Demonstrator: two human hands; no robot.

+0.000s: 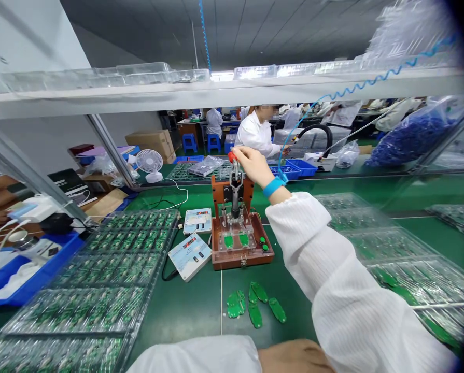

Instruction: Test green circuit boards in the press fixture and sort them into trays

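Observation:
My right hand (252,165), with a blue wristband (273,186), is closed round the red knob (232,156) on the lever of a toggle-clamp test fixture (242,259). The lever stands upright. Under the fixture's clear plate lie two small green circuit boards (243,239). My left hand (294,357) rests low at the bottom edge, in front of the fixture, its fingers mostly out of sight. Between it and the fixture, several loose green oval circuit boards (255,314) lie on the green mat.
Left of the fixture are two white meter boxes (191,257) with red displays. Clear trays of circuit boards (115,264) stand at left, and more clear trays (391,243) at right. A white fan (150,161) and a shelf (216,94) are behind. A co-worker (255,132) sits opposite.

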